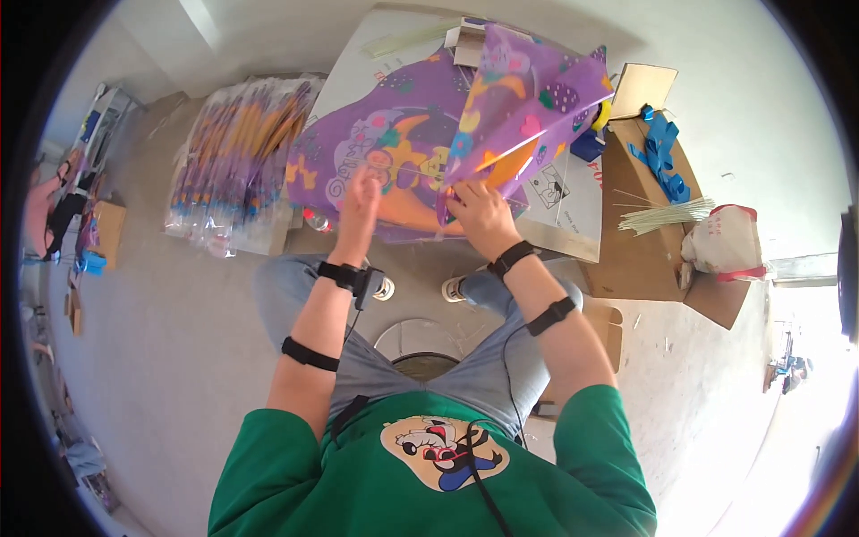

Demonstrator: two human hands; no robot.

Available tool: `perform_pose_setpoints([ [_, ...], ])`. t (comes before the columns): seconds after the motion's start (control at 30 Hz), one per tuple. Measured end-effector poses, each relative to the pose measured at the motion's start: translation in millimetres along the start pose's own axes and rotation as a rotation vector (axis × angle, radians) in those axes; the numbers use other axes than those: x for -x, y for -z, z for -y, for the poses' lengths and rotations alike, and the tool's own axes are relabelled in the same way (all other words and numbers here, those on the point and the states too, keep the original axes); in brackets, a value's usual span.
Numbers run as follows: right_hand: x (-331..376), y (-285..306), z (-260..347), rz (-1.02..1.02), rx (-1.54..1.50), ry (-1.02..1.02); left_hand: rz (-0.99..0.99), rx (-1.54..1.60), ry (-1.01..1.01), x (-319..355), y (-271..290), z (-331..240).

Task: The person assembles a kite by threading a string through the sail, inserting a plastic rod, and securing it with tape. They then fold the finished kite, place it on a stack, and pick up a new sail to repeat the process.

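Observation:
A purple kite [358,116] printed with moons, stars and fruit lies spread over a white board [356,67] in front of me. Its right part is folded up and stands above the rest. My right hand [483,212] is closed on the kite's near edge, beside a thin rod that crosses the print. My left hand [359,208] is held over the kite's near left part; its fingers are smeared, so their grip cannot be told. Just left of that hand lies a small clear thing with a red end [317,220].
To the left lies a stack of bagged purple-and-orange kites [242,148]. On the right, a cardboard box [640,255] bears blue ribbon [660,157], thin white sticks [667,215] and a white-and-red bag [727,240]. A tape dispenser [588,145] stands at the board's right edge.

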State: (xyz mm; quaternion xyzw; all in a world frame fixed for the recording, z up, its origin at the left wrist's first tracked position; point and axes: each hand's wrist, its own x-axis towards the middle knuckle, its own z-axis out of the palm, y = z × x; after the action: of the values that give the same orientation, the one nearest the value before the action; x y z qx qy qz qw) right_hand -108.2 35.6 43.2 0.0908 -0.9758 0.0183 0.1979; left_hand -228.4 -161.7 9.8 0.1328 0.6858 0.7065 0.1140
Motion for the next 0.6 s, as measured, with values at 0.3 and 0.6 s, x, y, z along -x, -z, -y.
perform_pose_setpoints([
  [0.3,52.9,-73.2,16.3,-0.004,-0.077,-0.193,0.323,-0.756,-0.662,-7.3,-100.7,36.3],
  [0.6,52.6,-73.8,26.4,-0.001,-0.215,-0.282,0.351,-0.683,-0.413,-50.4,-131.8,60.4],
])
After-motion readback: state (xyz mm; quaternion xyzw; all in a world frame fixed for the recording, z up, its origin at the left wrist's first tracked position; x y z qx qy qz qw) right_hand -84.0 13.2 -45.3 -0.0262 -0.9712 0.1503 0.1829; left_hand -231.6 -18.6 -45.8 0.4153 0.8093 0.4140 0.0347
